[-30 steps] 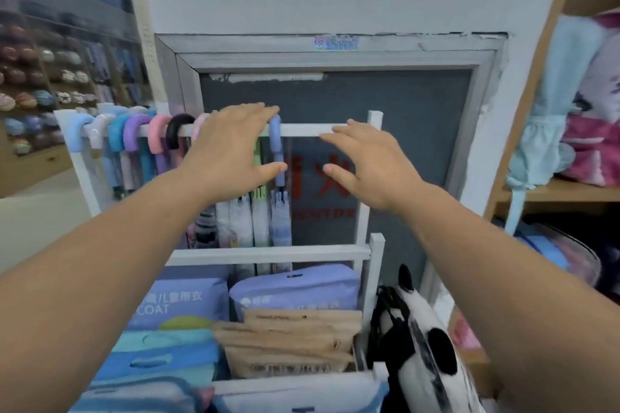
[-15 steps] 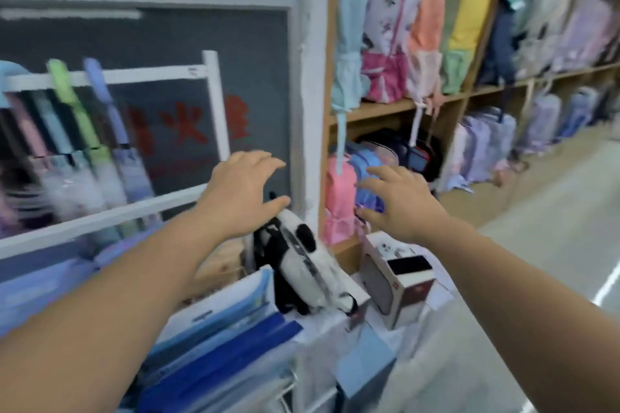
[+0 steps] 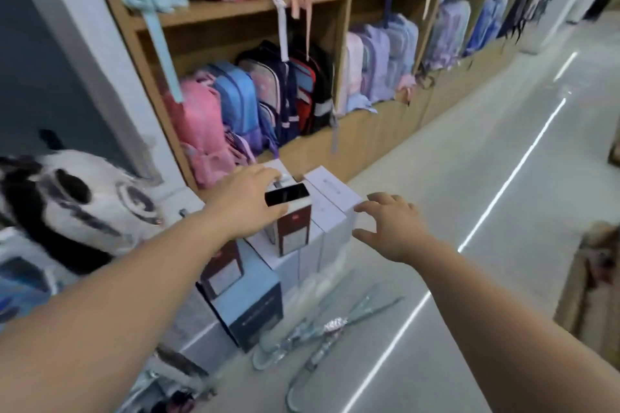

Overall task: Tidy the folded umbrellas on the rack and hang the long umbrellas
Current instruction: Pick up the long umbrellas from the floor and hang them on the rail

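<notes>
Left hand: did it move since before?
Yes, rightward: the left hand was left of the panda bag, now it is right of it, at the boxes.

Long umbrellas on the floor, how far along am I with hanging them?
Done: cannot tell, the rack is out of view. In hand: nothing; the left hand and right hand are open above the stacked boxes. Left: several long umbrellas lie on the floor beside those boxes, not yet hung.
</notes>
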`<state>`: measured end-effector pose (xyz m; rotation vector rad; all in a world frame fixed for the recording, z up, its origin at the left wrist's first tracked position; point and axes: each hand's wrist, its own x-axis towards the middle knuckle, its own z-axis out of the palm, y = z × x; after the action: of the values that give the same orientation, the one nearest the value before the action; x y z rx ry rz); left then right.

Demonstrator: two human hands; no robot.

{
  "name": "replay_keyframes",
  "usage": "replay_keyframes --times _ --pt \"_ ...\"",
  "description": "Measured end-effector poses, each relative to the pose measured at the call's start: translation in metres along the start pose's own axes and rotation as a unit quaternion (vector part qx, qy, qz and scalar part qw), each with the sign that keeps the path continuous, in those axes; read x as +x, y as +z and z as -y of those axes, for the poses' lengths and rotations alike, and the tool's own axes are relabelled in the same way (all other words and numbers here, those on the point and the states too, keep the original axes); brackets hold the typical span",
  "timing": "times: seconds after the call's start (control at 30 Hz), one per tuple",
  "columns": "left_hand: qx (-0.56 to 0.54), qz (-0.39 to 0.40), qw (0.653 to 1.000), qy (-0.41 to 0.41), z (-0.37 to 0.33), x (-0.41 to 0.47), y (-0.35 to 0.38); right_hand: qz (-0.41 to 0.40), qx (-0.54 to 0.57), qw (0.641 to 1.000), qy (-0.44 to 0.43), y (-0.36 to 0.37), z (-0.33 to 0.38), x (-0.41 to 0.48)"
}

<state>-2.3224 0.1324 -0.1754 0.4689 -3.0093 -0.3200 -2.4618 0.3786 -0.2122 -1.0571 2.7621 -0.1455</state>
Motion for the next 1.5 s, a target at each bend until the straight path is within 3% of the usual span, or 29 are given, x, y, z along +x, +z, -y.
replay_keyframes --times 0.2,0.67,1.0,1.23,1.5 --pt "-0.042 0.112 0.992 -0.037 -0.047 0.039 0.105 0.088 0.015 0.996 0.027 0.055 -0.086 0.028" --pt "-0.119 0.308 0.935 -0.129 -0.033 0.124 0.325 0.233 0.039 0.968 0.081 0.224 -0.192 0.121" --pt "-0.153 0.359 0.879 -0.273 0.02 0.159 0.585 0.356 0.025 0.934 0.02 0.489 -0.236 0.243" --pt "-0.232 0.402 0.794 -0.392 0.061 0.116 0.769 0.374 0.018 0.927 -0.004 0.675 -0.246 0.28" --pt "-0.304 0.414 0.729 -0.452 0.088 0.09 0.891 0.354 -0.024 0.933 -0.054 0.814 -0.262 0.281"
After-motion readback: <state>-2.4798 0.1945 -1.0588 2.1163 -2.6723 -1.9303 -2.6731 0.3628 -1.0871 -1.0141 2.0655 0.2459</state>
